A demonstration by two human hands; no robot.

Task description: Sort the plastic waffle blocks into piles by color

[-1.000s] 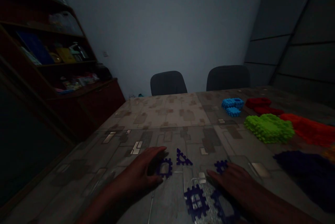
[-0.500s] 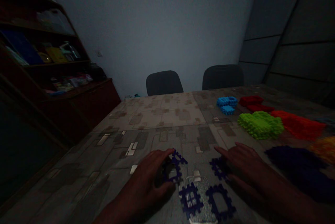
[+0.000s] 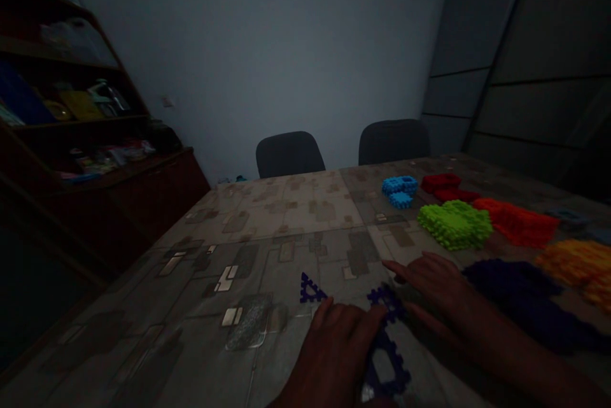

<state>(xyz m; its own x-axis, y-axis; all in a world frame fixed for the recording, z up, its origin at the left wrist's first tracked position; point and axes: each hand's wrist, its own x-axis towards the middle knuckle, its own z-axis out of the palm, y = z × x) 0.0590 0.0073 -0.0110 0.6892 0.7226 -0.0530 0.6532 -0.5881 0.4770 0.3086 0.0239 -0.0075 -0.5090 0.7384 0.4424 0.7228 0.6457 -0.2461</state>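
Observation:
My left hand (image 3: 337, 347) is curled over flat purple toothed pieces in front of me. Its index finger and thumb lie around a purple square frame piece (image 3: 400, 373) with a large opening; what is under the palm is hidden. My right hand (image 3: 436, 287) hovers low to the right, index finger stretched out and thumb apart. Beside its fingers is a smaller purple toothed piece (image 3: 382, 296), partly under my left fingertip. A purple triangle piece (image 3: 310, 290) lies on the table just past my left fingers.
On the patterned table (image 3: 267, 230), to the right, stand stacks of toothed pieces: blue (image 3: 400, 186), dark red (image 3: 442, 184), lime green (image 3: 456, 225), orange-red (image 3: 520, 223), orange (image 3: 580, 265) and dark purple (image 3: 515, 287). Two chairs (image 3: 290, 154) stand behind; a shelf unit (image 3: 128, 185) is left.
My left hand has moved right, leaving the triangle behind and covering the pieces in front of me. My right hand stays near its piece. The view has turned slightly right.

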